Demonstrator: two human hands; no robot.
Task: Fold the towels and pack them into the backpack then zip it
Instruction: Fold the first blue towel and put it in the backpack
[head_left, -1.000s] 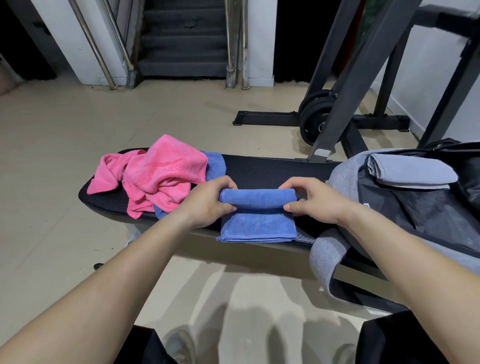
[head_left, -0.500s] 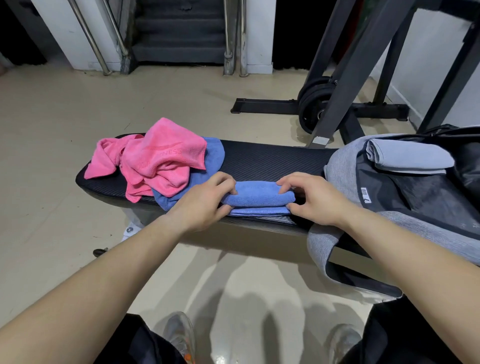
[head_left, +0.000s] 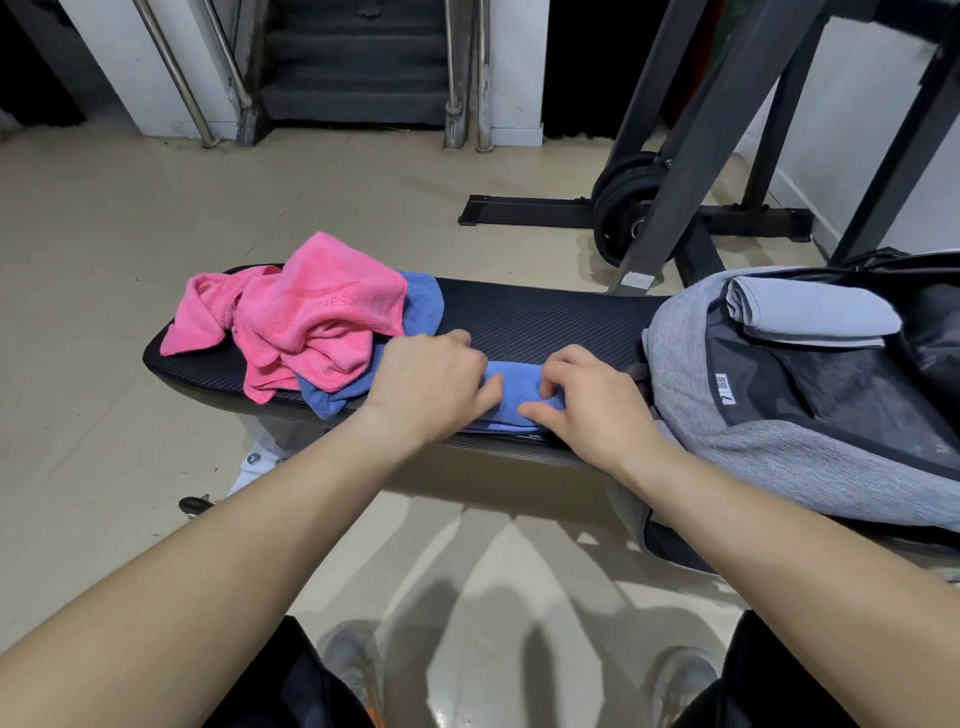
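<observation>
1. Backpack (head_left: 685, 338), grey, lies flat on the right end of the black bench (head_left: 545, 317). Main compartment is unzipped and gaping toward the person, likely so towels can drop straight in.
2. Pink towel (head_left: 322, 317) is crumpled on the left end of the bench, on top of a loose blue towel (head_left: 423, 306). Both are unfolded and parked out of the working area, so probably next in line.
3. Grey towel (head_left: 810, 312), folded, sits inside the open compartment at its far end. Counts as packed.
4. Left hand (head_left: 426, 387) and right hand (head_left: 592, 405) are close together at the bench's near edge. Each has curled fingers and thumb clamped on one end of the same small bundle, apparently to keep the fold from springing open.
5. Folded blue towel (head_left: 514, 382) is between the hands, resting on the bench between the pile and the backpack. It looks compact enough to go in next; zip not yet done.
</observation>
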